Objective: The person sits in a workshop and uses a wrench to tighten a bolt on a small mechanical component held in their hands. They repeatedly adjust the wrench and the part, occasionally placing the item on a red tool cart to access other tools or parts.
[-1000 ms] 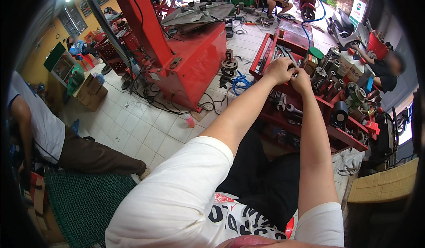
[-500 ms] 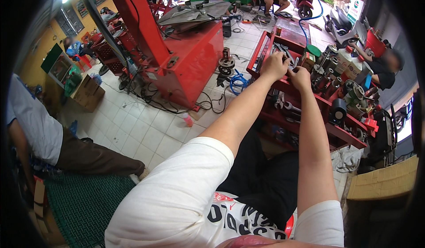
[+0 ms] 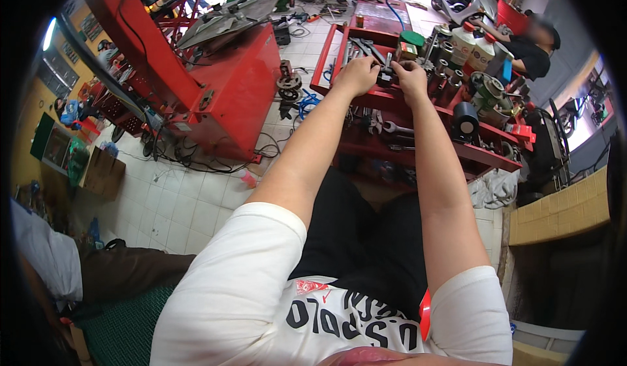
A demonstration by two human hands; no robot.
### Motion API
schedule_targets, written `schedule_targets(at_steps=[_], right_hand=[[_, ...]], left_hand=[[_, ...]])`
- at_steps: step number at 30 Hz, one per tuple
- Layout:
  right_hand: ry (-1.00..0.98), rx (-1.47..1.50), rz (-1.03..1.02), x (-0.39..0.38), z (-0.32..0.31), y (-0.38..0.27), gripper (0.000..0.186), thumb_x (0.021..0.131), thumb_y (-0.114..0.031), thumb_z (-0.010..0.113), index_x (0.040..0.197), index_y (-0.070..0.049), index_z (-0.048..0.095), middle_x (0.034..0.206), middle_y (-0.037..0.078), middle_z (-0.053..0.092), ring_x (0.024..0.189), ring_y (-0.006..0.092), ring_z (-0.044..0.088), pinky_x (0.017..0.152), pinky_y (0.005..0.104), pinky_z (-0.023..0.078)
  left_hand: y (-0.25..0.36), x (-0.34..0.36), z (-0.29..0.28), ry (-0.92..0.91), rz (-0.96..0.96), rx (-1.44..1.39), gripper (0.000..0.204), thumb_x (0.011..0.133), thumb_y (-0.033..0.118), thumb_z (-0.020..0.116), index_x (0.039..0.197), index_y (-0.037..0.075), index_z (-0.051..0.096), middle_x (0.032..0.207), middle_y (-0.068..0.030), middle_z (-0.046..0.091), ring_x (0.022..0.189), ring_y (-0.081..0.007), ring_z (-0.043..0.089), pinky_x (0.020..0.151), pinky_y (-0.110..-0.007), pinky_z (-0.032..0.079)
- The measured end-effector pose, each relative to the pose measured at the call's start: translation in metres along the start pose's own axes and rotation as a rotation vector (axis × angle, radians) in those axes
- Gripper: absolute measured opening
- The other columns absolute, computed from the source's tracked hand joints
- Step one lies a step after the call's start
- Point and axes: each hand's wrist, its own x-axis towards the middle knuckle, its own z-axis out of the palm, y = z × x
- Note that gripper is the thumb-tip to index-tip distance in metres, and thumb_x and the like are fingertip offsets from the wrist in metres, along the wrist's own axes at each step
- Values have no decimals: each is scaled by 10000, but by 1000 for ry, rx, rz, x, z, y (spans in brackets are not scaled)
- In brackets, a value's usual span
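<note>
Left hand (image 3: 357, 76): farther from the right hand (image 3: 411, 80) than a second ago; fingers bent narrow.
Right hand: fingers narrow too; I can't tell whether either grips.
Dark metal part (image 3: 386, 76): between both hands, at the red tool cart (image 3: 482, 156)'s top tray.

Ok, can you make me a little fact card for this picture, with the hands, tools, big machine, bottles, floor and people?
Left hand: fingertips at a small dark metal part
Right hand: beside the same part; exact grip too small to tell
Under hands: red tool cart
Tools: wrenches on its lower shelf
Big machine: red tyre changer, left
Bottles: white, red-capped bottles, right
Floor: white tiles, cardboard box
People: include someone in black, right
</note>
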Motion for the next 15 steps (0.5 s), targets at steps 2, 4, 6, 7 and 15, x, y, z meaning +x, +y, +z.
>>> schedule_targets(at_steps=[2, 4, 6, 7, 15], right_hand=[[-24, 47, 15, 1, -3, 3, 293, 895, -247, 839, 997, 12, 747, 835, 48, 726, 721, 120, 632, 654, 308, 513], [-39, 84, 6, 4, -2, 4, 308, 910, -251, 831, 1037, 15, 741, 867, 59, 735, 740, 115, 638, 663, 302, 512], [-42, 101, 22, 2, -1, 2, 311, 916, -242, 824, 1068, 16, 739, 889, 59, 741, 749, 111, 644, 667, 297, 516], [-64, 102, 29, 1, -3, 0, 318, 918, -240, 823, 1086, 17, 739, 900, 60, 742, 758, 113, 650, 673, 297, 519], [-343, 141, 107, -7, -3, -15, 405, 967, -242, 780, 1255, 33, 711, 1075, 73, 758, 922, 130, 682, 804, 280, 532]], left_hand=[[4, -1, -1, -102, 11, 45, 347, 989, 335, 647, 1203, 67, 700, 1096, -205, 748, 1070, -388, 698, 939, -466, 529], [2, 1, 0, -127, 17, 11, 347, 1001, 340, 646, 1220, 76, 697, 1104, -208, 746, 1075, -391, 695, 929, -467, 528], [3, 1, -2, -144, -16, 5, 350, 1021, 349, 622, 1216, 69, 697, 1100, -213, 744, 1075, -397, 693, 921, -472, 525], [5, 1, -2, -153, -32, 2, 353, 1031, 354, 610, 1214, 65, 697, 1098, -216, 743, 1074, -400, 691, 917, -474, 523], [-2, 4, -2, -30, -50, -19, 402, 1058, 421, 531, 1114, 81, 737, 1029, -232, 731, 1026, -442, 682, 878, -520, 524]])
